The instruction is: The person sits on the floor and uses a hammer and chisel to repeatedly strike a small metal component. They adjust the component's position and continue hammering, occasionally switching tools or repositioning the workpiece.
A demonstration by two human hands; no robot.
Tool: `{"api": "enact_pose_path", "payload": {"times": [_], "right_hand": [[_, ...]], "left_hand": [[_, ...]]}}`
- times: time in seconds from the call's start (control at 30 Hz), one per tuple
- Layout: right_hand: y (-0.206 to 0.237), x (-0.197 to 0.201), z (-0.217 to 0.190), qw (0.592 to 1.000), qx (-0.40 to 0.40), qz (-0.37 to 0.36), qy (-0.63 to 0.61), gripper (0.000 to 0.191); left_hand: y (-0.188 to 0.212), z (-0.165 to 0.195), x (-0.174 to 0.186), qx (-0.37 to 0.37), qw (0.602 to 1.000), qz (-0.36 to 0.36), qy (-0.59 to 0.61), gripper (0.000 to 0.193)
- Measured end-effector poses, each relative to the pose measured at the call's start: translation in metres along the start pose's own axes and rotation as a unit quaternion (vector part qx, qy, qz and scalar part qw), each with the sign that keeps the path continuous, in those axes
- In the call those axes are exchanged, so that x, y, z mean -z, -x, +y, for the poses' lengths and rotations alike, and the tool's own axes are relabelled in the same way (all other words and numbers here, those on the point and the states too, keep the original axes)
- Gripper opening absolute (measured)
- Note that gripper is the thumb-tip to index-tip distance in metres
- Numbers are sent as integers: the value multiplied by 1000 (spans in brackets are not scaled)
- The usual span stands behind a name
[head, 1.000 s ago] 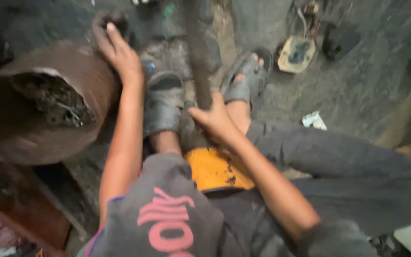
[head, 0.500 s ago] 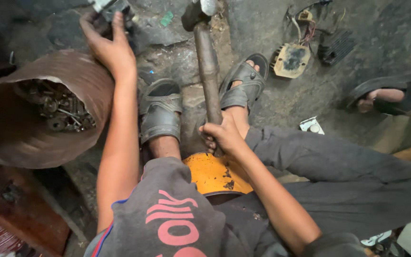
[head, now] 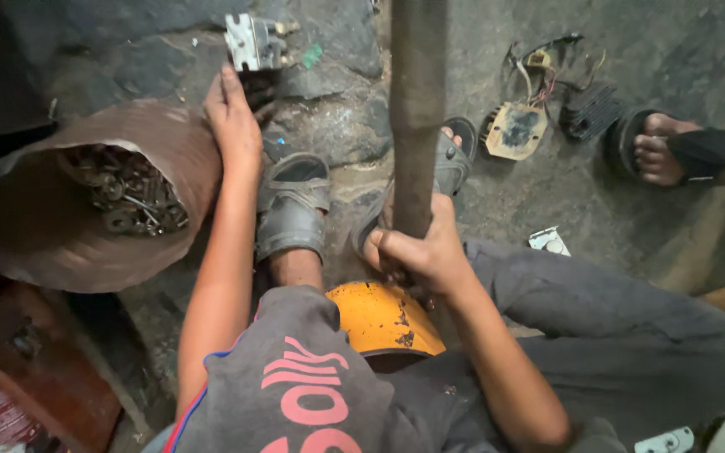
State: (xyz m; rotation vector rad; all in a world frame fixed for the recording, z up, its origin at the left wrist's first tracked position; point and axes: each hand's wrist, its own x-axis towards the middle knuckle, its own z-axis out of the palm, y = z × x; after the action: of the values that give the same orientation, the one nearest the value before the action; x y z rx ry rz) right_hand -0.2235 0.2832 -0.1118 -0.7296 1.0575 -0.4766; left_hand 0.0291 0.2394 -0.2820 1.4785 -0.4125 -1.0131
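My right hand (head: 423, 253) grips the wooden handle of a hammer (head: 417, 109), which rises toward the camera so its head is out of frame. My left hand (head: 233, 117) reaches forward onto the ground, fingers resting on a dark metal part just below a small grey metal piece (head: 249, 40). I sit on a yellow stool (head: 383, 317) with both feet in grey sandals (head: 291, 205) on the rough stone floor.
A brown sack (head: 86, 226) filled with metal scrap lies open at the left. A stripped circuit board with wires (head: 518, 127) and a black finned part (head: 591, 109) lie at the right. Another person's sandalled foot (head: 673, 153) sits at far right.
The hammer has swung up toward the camera, its head leaving the frame. My left hand has stayed on the part on the ground. The camera moved closer.
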Motion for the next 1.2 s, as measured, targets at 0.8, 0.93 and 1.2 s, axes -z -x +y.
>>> {"api": "enact_pose_path", "payload": {"times": [0.8,0.93,1.2], "right_hand": [[-7,60,61,971,-142,160,111,11],[-17,73,56,965,-111,178,156,13],[-49,95,66,982,-126,129,57,11]], "left_hand": [[-23,21,-15,-237,887,226,-325,97],[-25,21,-9,-184,878,128,-423,61],[33,9,-32,-183,866,-66,-461,63]]}}
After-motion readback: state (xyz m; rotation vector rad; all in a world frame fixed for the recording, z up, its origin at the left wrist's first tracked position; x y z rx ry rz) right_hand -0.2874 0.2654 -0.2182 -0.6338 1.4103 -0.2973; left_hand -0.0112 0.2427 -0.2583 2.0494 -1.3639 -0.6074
